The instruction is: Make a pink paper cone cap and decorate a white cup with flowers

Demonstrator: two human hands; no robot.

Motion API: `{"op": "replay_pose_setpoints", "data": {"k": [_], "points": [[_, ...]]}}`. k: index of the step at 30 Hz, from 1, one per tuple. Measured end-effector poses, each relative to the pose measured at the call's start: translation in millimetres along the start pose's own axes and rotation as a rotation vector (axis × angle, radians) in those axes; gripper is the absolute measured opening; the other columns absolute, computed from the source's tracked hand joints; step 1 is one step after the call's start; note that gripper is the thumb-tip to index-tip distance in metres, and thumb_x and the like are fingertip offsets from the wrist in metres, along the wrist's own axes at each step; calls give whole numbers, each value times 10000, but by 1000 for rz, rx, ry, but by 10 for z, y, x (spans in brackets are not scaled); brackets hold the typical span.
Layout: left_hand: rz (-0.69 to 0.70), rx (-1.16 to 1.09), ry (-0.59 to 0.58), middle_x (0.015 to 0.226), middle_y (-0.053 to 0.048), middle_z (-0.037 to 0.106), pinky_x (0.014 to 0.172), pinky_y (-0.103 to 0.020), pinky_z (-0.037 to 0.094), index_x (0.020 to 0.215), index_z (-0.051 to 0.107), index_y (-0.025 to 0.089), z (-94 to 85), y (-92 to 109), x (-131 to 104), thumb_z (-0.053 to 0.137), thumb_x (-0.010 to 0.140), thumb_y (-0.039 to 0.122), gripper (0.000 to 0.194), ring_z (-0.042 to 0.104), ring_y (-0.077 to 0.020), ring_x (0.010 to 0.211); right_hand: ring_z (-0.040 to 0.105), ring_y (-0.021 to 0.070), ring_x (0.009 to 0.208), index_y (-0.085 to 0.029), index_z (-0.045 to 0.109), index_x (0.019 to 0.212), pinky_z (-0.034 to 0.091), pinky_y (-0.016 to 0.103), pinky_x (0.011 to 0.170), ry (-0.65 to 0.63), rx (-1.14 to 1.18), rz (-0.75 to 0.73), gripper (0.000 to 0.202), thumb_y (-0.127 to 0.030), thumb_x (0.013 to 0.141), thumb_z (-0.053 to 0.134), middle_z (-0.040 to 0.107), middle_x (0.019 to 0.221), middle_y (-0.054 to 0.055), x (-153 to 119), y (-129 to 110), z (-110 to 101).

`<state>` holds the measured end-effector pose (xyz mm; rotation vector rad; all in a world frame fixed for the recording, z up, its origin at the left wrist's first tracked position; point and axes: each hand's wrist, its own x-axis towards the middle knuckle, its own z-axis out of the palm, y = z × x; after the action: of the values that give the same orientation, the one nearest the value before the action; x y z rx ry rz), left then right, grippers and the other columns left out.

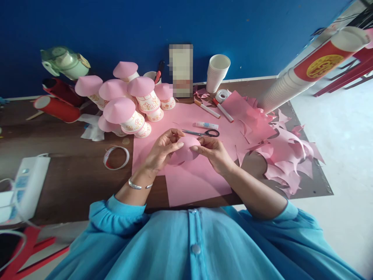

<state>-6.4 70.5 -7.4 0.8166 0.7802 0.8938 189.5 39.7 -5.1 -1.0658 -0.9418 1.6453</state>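
My left hand (pixel 166 148) and my right hand (pixel 212 151) hold a small round pink paper piece (pixel 189 149) between thumbs and fingers, one hand at each side. The piece hangs over pink paper sheets (pixel 198 186) spread on the table. Just beyond my fingers lie black-handled scissors (pixel 211 133) and a white glue stick (pixel 206 125). Two capped markers (pixel 223 110) rest farther back. To the left stand several decorated paper cups (pixel 147 102) topped with pink paper cones (pixel 119 109).
Pink scraps (pixel 287 151) pile up at the right, beside a long leaning stack of cups (pixel 281 91). A tape roll (pixel 116 157), a power strip (pixel 30 186) and a red cup (pixel 56 109) are on the left. White cups (pixel 218 72) stand near the blue wall.
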Motion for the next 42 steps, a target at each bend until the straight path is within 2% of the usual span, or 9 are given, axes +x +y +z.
{"op": "replay_pose_setpoints", "data": {"k": [6, 11, 15, 22, 25, 29, 34, 38, 42], "points": [[12, -12, 42, 869, 7, 660, 641, -200, 480, 975, 696, 197, -10, 19, 9, 883, 721, 267, 323, 612, -104, 721, 613, 159, 749, -187, 748, 757, 506, 315, 747, -38, -21, -54, 258, -435, 790, 810, 688, 765, 22, 12, 36, -61], [72, -144, 98, 964, -2, 657, 681, -197, 509, 943, 720, 189, -38, 28, 40, 890, 678, 227, 317, 628, -106, 792, 631, 149, 752, -224, 778, 917, 522, 315, 748, 111, 5, -130, 254, -458, 818, 785, 734, 869, 27, 28, 53, -95], [67, -151, 104, 921, 3, 639, 640, -179, 491, 942, 725, 185, -34, 25, 48, 886, 684, 226, 308, 609, -91, 754, 602, 136, 691, -204, 694, 711, 508, 299, 705, 170, -18, -140, 396, -568, 795, 826, 678, 728, 14, 29, 38, -75], [33, -61, 31, 899, 9, 668, 659, -207, 503, 968, 692, 206, 9, 10, 12, 868, 728, 240, 300, 631, -109, 740, 552, 118, 671, -202, 643, 735, 464, 269, 644, 69, -37, -53, 486, -582, 641, 932, 621, 723, -21, 19, 38, -10], [30, -40, 31, 873, 3, 688, 657, -215, 496, 962, 685, 206, 14, 7, 11, 871, 728, 262, 305, 639, -121, 737, 505, 115, 653, -196, 632, 702, 432, 274, 625, 67, -74, -61, 461, -572, 691, 898, 578, 698, -25, 15, 35, -22], [35, -39, 41, 890, 4, 691, 666, -216, 493, 967, 688, 205, 0, 7, 18, 869, 725, 255, 307, 642, -122, 755, 548, 146, 713, -192, 662, 684, 461, 308, 703, 33, -106, -106, 375, -519, 797, 805, 605, 718, 2, 17, 42, -63], [76, -86, 94, 974, -5, 678, 698, -209, 498, 953, 704, 198, -29, 14, 30, 863, 708, 217, 293, 631, -111, 794, 599, 157, 722, -196, 739, 799, 504, 321, 721, 96, -69, -122, 387, -581, 828, 765, 668, 757, 26, 31, 56, -89], [73, -127, 120, 965, -9, 664, 685, -206, 492, 942, 708, 194, -25, 28, 43, 859, 699, 227, 288, 622, -115, 799, 597, 142, 706, -202, 706, 740, 514, 309, 686, 189, -65, -185, 421, -607, 806, 800, 667, 805, 31, 44, 56, -68], [89, -143, 111, 949, -1, 650, 694, -191, 488, 932, 716, 185, -15, 32, 42, 876, 688, 223, 294, 612, -102, 800, 603, 130, 738, -236, 736, 956, 524, 300, 697, 195, -33, -191, 421, -564, 731, 878, 692, 978, 21, 41, 64, -45]]}}
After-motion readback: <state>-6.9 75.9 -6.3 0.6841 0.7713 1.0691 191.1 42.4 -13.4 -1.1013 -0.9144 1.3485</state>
